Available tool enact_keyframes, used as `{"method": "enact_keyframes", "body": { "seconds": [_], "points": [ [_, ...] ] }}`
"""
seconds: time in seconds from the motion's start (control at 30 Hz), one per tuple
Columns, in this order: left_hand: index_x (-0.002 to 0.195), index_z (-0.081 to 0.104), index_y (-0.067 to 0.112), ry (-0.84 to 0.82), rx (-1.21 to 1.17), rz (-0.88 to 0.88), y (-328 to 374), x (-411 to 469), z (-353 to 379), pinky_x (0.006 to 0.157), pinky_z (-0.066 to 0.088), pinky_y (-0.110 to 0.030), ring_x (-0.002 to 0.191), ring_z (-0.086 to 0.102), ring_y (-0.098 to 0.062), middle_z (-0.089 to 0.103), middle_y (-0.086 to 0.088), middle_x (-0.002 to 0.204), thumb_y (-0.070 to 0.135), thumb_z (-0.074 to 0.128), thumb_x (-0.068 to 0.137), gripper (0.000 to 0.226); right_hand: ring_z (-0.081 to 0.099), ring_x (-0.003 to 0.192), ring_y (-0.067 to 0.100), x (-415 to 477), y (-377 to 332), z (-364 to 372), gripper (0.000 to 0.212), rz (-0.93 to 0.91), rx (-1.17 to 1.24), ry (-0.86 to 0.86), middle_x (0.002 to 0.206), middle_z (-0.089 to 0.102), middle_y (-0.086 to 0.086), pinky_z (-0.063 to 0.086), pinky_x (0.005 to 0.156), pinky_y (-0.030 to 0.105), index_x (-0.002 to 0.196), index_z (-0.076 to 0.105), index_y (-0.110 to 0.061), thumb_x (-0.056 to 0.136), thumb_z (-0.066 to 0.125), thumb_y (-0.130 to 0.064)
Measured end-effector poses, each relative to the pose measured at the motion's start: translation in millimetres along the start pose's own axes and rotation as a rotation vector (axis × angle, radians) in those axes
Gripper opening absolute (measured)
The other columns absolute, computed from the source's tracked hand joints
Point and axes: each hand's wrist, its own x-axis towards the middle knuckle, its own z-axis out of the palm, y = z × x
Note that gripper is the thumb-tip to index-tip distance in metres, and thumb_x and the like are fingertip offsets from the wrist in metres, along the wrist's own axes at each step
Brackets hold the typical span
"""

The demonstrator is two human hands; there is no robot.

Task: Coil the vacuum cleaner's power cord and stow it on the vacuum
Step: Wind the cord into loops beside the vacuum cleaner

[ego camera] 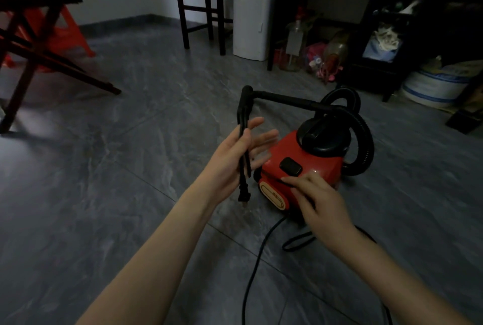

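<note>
A small red vacuum cleaner (311,165) with a black top and a black looped hose (363,139) stands on the grey floor. My left hand (235,152) is raised in front of it, fingers spread, with a few folds of the black power cord lying across the palm under the thumb; the plug (60,197) hangs below the hand. My right hand (318,199) is low over the vacuum's front and pinches a strand of the cord. The remaining power cord (257,254) trails loose over the floor toward me.
A dark wooden table (34,37) with a red stool under it stands at the left. A dark chair (206,8) and a white appliance (252,10) are at the back. Bottles, bags and a dark shelf crowd the right side.
</note>
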Motion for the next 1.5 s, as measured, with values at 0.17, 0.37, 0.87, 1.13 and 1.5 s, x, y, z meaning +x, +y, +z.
{"method": "enact_keyframes", "body": {
  "seconds": [0.17, 0.37, 0.87, 1.13, 1.5],
  "points": [
    [0.137, 0.046, 0.021, -0.115, 0.288, -0.054, -6.8, -8.3, 3.0, 0.102, 0.046, -0.039, 0.116, 0.062, -0.025, 0.067, -0.016, 0.122, 0.025, 0.035, 0.104, 0.035, 0.059, 0.078, 0.016, 5.4, -21.1, -6.4, 0.032, -0.315, -0.295, -0.024, 0.096, 0.061, 0.003, 0.052, 0.054, 0.034, 0.115, 0.066, -0.011, 0.097, 0.042, -0.02],
    [0.134, 0.048, 0.029, -0.21, 0.293, -0.113, -10.4, -11.9, 12.1, 0.098, 0.049, -0.034, 0.104, 0.067, -0.02, 0.073, -0.009, 0.103, 0.026, 0.037, 0.103, 0.033, 0.06, 0.084, 0.01, 16.7, -29.3, -25.3, 0.015, -0.4, -0.142, 0.131, 0.094, 0.066, 0.004, 0.052, 0.07, 0.026, 0.109, 0.058, -0.016, 0.097, 0.052, -0.023],
    [0.131, 0.048, 0.005, -0.443, 0.516, -0.146, -11.4, -16.5, 27.5, 0.054, 0.04, -0.013, 0.054, 0.034, -0.011, 0.037, -0.001, 0.064, 0.01, 0.043, 0.101, 0.03, 0.046, 0.045, 0.004, 38.3, -18.9, -59.2, 0.03, 0.258, 0.442, 0.091, 0.051, 0.055, -0.006, 0.038, 0.043, 0.016, 0.07, 0.062, -0.011, 0.061, 0.077, -0.035],
    [0.112, 0.05, 0.007, -0.214, 0.362, -0.026, -10.3, -8.9, -1.0, 0.067, 0.041, -0.028, 0.046, 0.032, -0.006, 0.036, 0.011, 0.052, 0.011, 0.047, 0.099, 0.014, 0.048, 0.049, 0.019, 16.3, 4.3, -46.5, 0.029, 0.468, 0.776, -0.353, 0.055, 0.048, 0.006, 0.044, 0.049, 0.026, 0.08, 0.065, -0.004, 0.074, 0.077, -0.03],
    [0.119, 0.045, 0.01, -0.098, 0.191, -0.174, -10.0, -12.5, -15.1, 0.072, 0.057, -0.031, 0.043, 0.037, -0.009, 0.039, 0.003, 0.049, 0.021, 0.034, 0.104, 0.022, 0.038, 0.052, 0.011, 20.5, 5.6, -39.2, 0.02, 0.506, 0.837, 0.027, 0.064, 0.05, -0.003, 0.03, 0.043, 0.021, 0.105, 0.065, -0.011, 0.1, 0.045, -0.012]
  ]
}}
